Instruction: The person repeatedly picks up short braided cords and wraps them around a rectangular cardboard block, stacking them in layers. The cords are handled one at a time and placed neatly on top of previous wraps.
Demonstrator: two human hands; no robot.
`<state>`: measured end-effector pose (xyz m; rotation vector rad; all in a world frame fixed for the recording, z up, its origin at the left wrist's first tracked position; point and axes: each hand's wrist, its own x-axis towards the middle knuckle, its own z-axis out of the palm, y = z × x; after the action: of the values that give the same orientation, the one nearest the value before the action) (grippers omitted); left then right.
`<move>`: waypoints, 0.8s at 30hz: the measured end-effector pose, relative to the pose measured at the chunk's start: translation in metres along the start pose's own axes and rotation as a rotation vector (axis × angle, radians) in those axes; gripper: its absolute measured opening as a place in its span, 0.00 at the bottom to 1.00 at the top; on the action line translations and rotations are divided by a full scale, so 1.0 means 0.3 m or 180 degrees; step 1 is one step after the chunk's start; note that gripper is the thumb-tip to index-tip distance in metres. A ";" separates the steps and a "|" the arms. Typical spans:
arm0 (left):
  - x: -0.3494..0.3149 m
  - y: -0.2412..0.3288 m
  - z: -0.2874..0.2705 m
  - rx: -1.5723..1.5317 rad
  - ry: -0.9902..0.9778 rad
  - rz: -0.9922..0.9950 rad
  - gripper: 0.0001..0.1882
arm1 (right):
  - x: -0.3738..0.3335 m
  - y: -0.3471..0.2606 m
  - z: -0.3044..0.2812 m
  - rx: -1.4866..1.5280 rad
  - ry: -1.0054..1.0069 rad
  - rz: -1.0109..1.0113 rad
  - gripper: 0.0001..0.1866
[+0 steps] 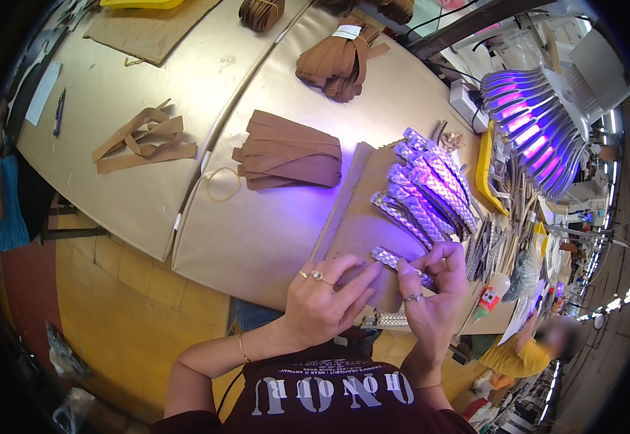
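Note:
A short braided strip (386,255), silvery white under violet light, lies between my hands over a brown board (358,217). My right hand (436,286) pinches this strip between thumb and fingers; part of the strip is hidden behind them. My left hand (327,295) is closed, its fingertips drawn together beside the strip's near end. Whatever those fingers hold is hidden from view. Just beyond, a bunch of similar braided strips (430,189) is fanned out on the board.
A stack of flat brown strips (291,150) lies left of the board, beside a rubber band (223,184). Loose tan strips (145,141) and a tied brown bundle (338,59) sit farther off. A finned lamp (532,130) glows violet at right, near a small bottle (491,295).

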<state>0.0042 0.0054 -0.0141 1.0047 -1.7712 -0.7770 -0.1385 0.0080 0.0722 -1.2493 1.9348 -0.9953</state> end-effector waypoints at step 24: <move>0.035 0.001 -0.020 0.0184 -0.0438 -0.0093 0.23 | -0.012 -0.010 -0.089 -0.0731 -0.0070 -0.0020 0.11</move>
<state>0.0073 -0.0041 -0.0073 1.0384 -1.9099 -0.8344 -0.1576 0.0175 0.0890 -1.3862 2.0737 -0.7750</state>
